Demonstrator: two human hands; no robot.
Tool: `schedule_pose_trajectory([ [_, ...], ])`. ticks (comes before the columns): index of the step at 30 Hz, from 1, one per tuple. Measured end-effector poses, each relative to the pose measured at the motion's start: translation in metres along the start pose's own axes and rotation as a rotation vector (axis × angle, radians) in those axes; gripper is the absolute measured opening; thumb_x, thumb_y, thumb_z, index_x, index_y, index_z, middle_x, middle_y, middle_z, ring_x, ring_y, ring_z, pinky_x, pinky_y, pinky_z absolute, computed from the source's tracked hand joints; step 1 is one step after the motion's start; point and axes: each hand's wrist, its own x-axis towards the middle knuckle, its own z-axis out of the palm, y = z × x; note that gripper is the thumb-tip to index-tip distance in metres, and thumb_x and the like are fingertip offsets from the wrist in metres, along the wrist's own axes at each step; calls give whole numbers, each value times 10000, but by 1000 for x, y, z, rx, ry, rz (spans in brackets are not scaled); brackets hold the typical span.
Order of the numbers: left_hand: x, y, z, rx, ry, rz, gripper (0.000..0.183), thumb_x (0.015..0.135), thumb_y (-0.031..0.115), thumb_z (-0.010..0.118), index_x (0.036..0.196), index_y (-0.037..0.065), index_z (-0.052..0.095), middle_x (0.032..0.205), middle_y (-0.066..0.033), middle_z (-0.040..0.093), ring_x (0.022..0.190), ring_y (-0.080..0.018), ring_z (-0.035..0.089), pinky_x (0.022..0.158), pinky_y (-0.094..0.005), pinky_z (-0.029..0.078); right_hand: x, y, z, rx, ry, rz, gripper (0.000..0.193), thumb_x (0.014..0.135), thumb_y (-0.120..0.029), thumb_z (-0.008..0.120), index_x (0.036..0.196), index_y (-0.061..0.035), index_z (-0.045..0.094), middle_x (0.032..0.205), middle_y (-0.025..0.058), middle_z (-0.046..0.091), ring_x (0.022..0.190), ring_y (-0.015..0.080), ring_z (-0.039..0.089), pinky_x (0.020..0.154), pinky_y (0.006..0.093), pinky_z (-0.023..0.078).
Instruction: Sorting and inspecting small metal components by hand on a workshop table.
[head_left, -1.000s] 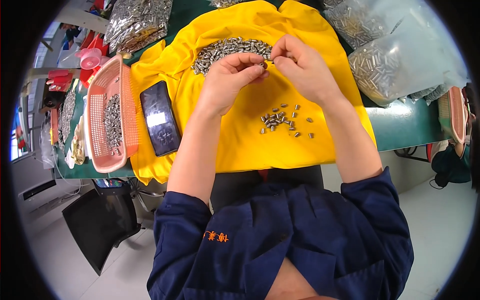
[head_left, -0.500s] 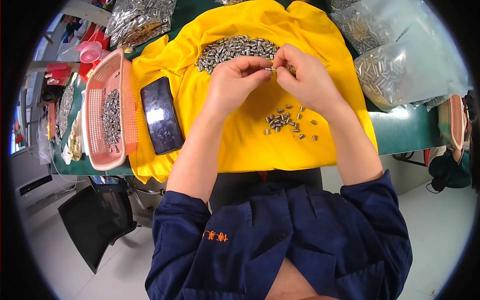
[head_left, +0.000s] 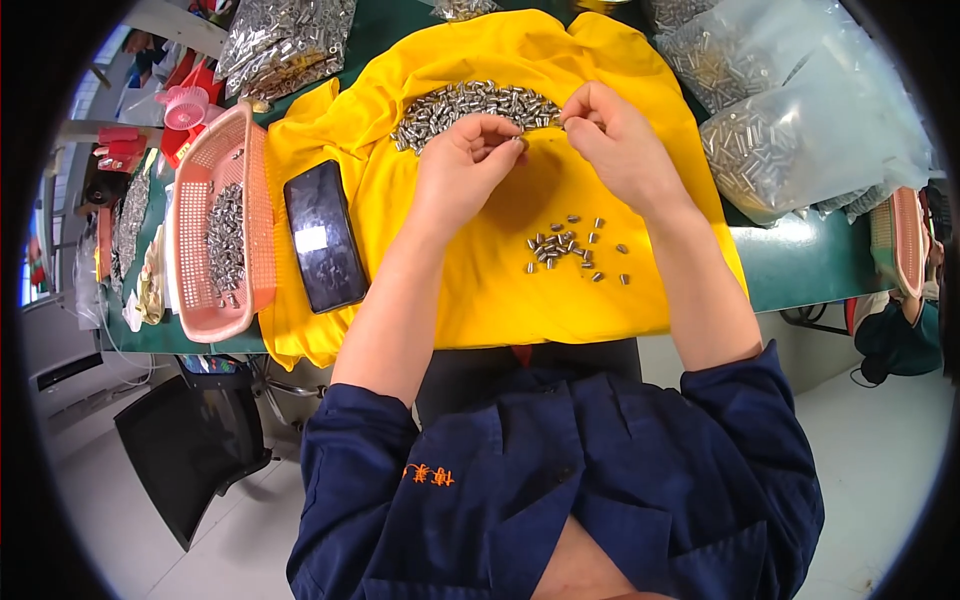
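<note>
Over the yellow cloth (head_left: pixel 480 310), my left hand (head_left: pixel 466 168) is closed in a pinch, thumb against forefinger. Whatever sits at its fingertips is too small to make out. My right hand (head_left: pixel 622 150) pinches too, a short gap to the right, and what it holds is likewise unclear. Just beyond both hands spreads a large pile of short metal cylinders (head_left: pixel 450 110). Nearer to me, below the right hand, a small loose group of the same metal cylinders (head_left: pixel 557 247) lies scattered on the cloth.
Left of the cloth stands a pink plastic basket (head_left: pixel 262 240) partly filled with metal pieces. A black phone (head_left: pixel 325 235) lies beside it. Bags of metal parts sit at far left (head_left: pixel 285 40) and right (head_left: pixel 750 150) on the green table (head_left: pixel 800 265). A black chair (head_left: pixel 195 450) stands lower left.
My hands, which met fingertip to fingertip around a small metal piece, have come apart. The right hand has shifted slightly right and the left slightly left.
</note>
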Motion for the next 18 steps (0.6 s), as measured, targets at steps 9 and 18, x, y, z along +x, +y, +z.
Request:
schedule_pose_trajectory([
  [9, -2, 5, -1, -145, -34, -1, 151, 797, 12, 547, 946, 7, 565, 842, -41, 593, 783, -107, 566, 709, -217, 458, -2, 2, 4, -27, -51, -127, 53, 763, -81, 481, 789, -34, 483, 662, -3, 484, 584, 70, 409, 523, 214, 349],
  [18, -6, 9, 4, -546, -105, -142, 107, 806, 36, 546, 912, 36, 557, 846, -76, 596, 765, -165, 586, 712, -279, 496, -4, 2, 7, 120, -114, -135, 36, 761, -63, 470, 783, -36, 479, 663, -12, 482, 587, 59, 412, 524, 204, 347],
])
